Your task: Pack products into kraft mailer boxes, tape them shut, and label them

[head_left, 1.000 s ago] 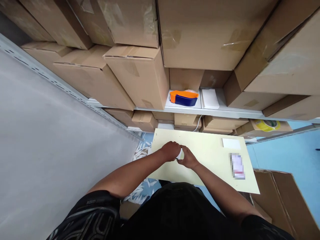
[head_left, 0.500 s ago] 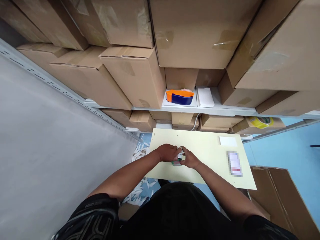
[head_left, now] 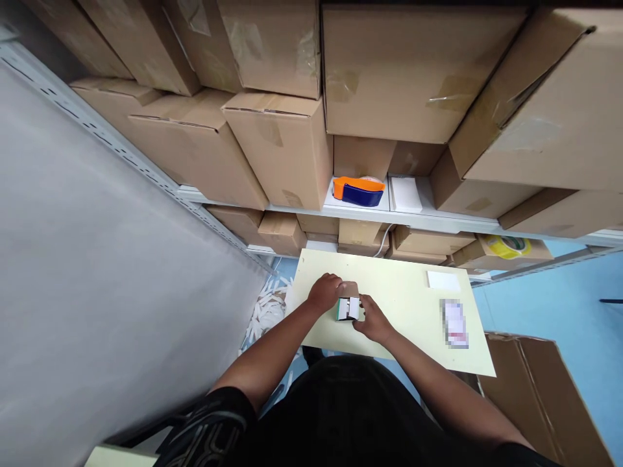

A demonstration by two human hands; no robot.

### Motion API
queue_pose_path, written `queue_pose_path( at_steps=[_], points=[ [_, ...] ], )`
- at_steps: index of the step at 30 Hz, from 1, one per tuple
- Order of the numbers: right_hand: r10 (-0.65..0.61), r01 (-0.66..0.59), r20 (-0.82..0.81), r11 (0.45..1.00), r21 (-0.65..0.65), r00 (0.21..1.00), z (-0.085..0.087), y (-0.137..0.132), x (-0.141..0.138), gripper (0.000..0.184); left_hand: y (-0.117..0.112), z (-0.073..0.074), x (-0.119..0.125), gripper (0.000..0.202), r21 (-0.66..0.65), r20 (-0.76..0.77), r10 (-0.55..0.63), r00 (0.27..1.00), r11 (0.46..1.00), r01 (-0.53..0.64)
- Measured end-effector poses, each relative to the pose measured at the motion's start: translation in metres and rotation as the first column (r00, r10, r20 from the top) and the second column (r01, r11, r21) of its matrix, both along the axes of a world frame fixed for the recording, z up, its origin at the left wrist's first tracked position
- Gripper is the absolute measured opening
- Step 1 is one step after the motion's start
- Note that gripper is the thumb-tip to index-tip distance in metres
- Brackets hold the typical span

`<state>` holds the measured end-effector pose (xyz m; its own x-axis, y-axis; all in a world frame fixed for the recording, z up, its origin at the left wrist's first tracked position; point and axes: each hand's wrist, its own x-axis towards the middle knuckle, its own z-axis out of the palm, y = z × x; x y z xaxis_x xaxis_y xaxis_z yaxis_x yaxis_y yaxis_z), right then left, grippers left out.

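A small carton [head_left: 347, 310] stands on the pale yellow tabletop [head_left: 399, 305], in front of my body. Its brown-lined lid flap is raised at the far side, and two white flaps lie over the opening with a narrow gap between them. Green shows along its left edge. My left hand [head_left: 324, 294] has its fingers closed at the lid flap's left side. On the right, my right hand [head_left: 374, 320] grips the carton's side with curled fingers and thumb. What lies inside the carton is too small to make out.
A white card stack [head_left: 442, 280] and a blurred, phone-shaped item [head_left: 454, 323] lie at the table's right. Behind, shelves hold brown boxes [head_left: 277, 149], an orange-and-blue tape dispenser [head_left: 359, 192] and yellow tape [head_left: 507, 246]. An open cardboard box [head_left: 540, 389] stands right; paper strips [head_left: 267, 305] litter the floor left.
The carton's lid flap now stands up and its white inner flaps show. My left hand has moved off the carton's top to the flap's left side. The camera view has shifted slightly.
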<state>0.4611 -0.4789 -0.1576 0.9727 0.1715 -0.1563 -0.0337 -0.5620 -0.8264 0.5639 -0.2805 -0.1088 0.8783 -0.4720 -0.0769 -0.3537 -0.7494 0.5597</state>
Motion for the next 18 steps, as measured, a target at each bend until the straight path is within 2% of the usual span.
queue_pose_path(
  at_steps=[4,6,8,10,14,18],
  points=[
    [-0.033,0.038,-0.098,0.998,0.057,0.995,0.000,-0.001,-0.003,0.080,0.011,-0.010,-0.022,0.037,-0.149,-0.217,-0.010,0.976,0.988,-0.023],
    [-0.051,0.066,-0.139,0.992,0.111,0.989,0.004,0.000,-0.003,0.078,0.017,-0.014,-0.033,0.056,-0.216,-0.303,-0.048,0.952,0.976,-0.020],
    [-0.082,0.115,-0.191,0.979,0.170,0.978,0.011,0.002,-0.001,0.067,0.020,-0.018,-0.043,0.080,-0.239,-0.330,-0.065,0.942,0.971,-0.016],
    [-0.126,0.175,-0.255,0.968,0.180,0.959,0.018,0.006,0.003,0.048,0.017,-0.021,-0.050,0.086,-0.230,-0.321,-0.049,0.946,0.973,-0.027],
    [-0.227,0.234,-0.293,0.972,-0.013,0.929,0.033,0.018,0.015,0.030,0.004,-0.022,-0.057,0.086,-0.202,-0.293,0.019,0.956,0.976,-0.081],
    [-0.218,0.187,-0.247,0.972,-0.144,0.944,0.043,0.024,0.021,0.021,0.000,-0.013,-0.060,0.092,-0.203,-0.289,0.062,0.955,0.971,-0.124]
  ],
)
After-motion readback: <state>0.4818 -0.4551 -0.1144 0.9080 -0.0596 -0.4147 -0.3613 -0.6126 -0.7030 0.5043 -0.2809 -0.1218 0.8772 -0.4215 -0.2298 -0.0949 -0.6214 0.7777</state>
